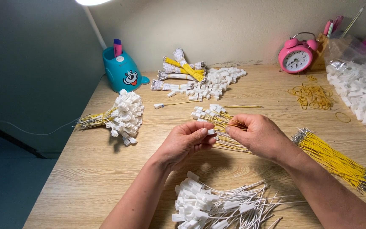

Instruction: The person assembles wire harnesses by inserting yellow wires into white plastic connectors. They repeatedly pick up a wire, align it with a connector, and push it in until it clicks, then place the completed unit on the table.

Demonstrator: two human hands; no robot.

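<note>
Wooden tabletop (106,169) fills the frame, and at its centre the left hand (187,142) pinches a small white connector (211,132) while the right hand (257,133), close beside it, grips yellow wires (229,142), with white-wire connectors (217,205) heaped at lower centre and a pink alarm clock (296,57) at upper right.

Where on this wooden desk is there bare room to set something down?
Bare wood lies at the front left, below the tied bundle of yellow wires with white connectors, and in the strip between it and the left hand. The back and right are crowded: rubber bands, clear bag of white connectors.
</note>
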